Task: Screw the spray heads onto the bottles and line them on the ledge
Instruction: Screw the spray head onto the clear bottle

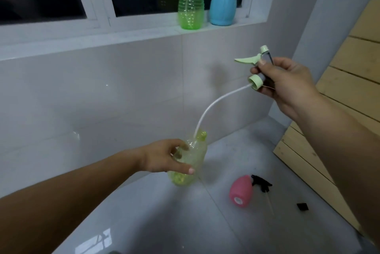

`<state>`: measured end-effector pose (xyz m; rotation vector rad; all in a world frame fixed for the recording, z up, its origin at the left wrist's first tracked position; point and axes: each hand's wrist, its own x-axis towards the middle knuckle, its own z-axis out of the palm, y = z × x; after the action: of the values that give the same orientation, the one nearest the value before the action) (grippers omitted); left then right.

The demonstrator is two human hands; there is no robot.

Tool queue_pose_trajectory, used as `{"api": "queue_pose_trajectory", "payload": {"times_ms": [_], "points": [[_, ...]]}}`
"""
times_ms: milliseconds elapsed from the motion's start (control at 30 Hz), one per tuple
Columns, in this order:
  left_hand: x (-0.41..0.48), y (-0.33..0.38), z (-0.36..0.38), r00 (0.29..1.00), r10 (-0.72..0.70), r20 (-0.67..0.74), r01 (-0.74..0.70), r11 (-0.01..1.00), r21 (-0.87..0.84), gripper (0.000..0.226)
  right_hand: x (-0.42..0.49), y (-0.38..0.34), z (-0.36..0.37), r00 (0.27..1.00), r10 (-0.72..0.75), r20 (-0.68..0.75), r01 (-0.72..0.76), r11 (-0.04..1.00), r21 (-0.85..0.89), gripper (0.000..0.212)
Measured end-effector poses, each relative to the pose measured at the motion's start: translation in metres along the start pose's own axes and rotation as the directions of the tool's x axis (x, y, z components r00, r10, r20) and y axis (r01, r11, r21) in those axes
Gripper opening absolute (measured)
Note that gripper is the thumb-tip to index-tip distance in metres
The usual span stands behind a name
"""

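Note:
My left hand (164,158) grips a clear yellow-green bottle (193,163), tilted with its open neck up and to the right. My right hand (287,85) holds a pale green spray head (256,68) up and to the right of the bottle. The spray head's white tube (213,107) curves down, and its tip is in the bottle's neck. On the window ledge (102,35) stand a green bottle (191,7) and a blue bottle (223,0), both with spray heads on.
A pink bottle (241,191) lies on the grey tiled floor, with a black spray head (262,184) beside its neck. A small black piece (302,206) lies further right. Wooden slats (339,99) rise along the right. A tiled wall stands below the ledge.

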<state>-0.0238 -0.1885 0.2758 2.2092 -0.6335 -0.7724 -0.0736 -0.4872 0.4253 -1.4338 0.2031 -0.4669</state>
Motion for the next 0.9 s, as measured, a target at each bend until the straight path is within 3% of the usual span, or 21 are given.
{"api": "queue_pose_trajectory", "payload": {"times_ms": [100,300,500,633,900], "points": [[-0.01,0.003,-0.002,1.0,-0.011,0.0,0.011,0.999,-0.034,0.092,-0.009,-0.006,-0.003,0.999,-0.036,-0.041,0.036,0.999,-0.001,0.034],[-0.015,0.005,0.006,0.997,-0.062,0.037,0.065,0.995,-0.078,0.093,-0.012,-0.01,-0.012,0.995,-0.053,-0.081,0.055,0.998,0.02,0.038],[-0.01,0.016,0.007,0.993,-0.086,0.08,0.093,0.992,-0.088,0.093,-0.011,0.007,-0.006,0.999,-0.033,-0.02,0.032,0.998,-0.052,0.037],[-0.008,0.025,0.008,0.988,-0.101,0.116,0.114,0.986,-0.118,0.085,-0.018,0.029,0.013,0.993,0.023,0.113,-0.014,0.996,-0.084,0.022],[-0.008,0.047,0.011,0.983,-0.098,0.157,0.126,0.976,-0.178,0.074,-0.03,0.06,0.037,0.912,0.11,0.394,-0.049,0.985,-0.162,0.019]]}}
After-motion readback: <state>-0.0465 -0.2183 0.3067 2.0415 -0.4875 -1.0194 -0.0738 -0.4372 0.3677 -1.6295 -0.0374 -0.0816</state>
